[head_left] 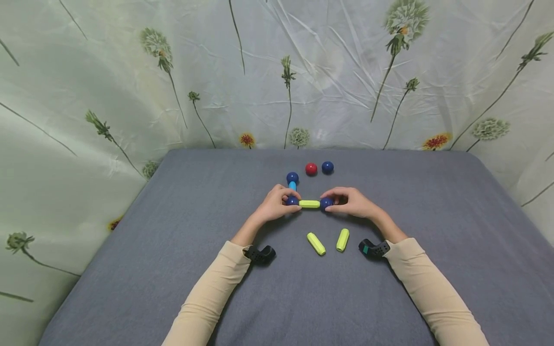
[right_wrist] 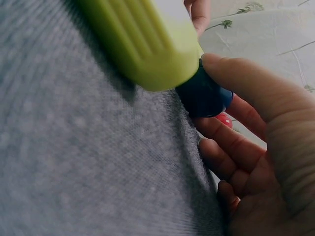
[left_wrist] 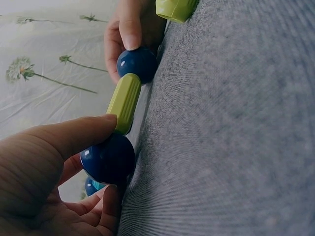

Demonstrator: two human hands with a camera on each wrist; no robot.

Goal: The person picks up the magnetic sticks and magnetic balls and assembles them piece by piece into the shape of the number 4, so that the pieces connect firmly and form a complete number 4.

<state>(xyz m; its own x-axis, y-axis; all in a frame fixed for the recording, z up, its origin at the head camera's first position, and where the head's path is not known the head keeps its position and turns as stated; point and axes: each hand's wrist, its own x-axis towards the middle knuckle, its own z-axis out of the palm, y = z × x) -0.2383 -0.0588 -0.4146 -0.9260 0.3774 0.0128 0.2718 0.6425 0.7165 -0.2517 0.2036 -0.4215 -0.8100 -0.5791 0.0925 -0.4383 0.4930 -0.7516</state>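
My left hand (head_left: 277,204) pinches a dark blue ball (left_wrist: 109,158) between thumb and fingers. My right hand (head_left: 352,203) holds another dark blue ball (head_left: 326,204) the same way. A yellow-green ribbed rod (head_left: 309,204) spans the two balls, its ends meeting them. From the left-hand ball a light blue rod (head_left: 292,185) runs away from me to a third dark blue ball (head_left: 292,178). In the right wrist view, a loose yellow-green rod in the foreground partly covers the right-hand ball (right_wrist: 204,93).
Two loose yellow-green rods, one on the left (head_left: 316,243) and one on the right (head_left: 343,240), lie nearer me on the grey cloth-covered table (head_left: 151,269). Toward the back edge sit a red ball (head_left: 311,168) and a separate blue ball (head_left: 327,167). Behind hangs a flowered curtain (head_left: 242,96).
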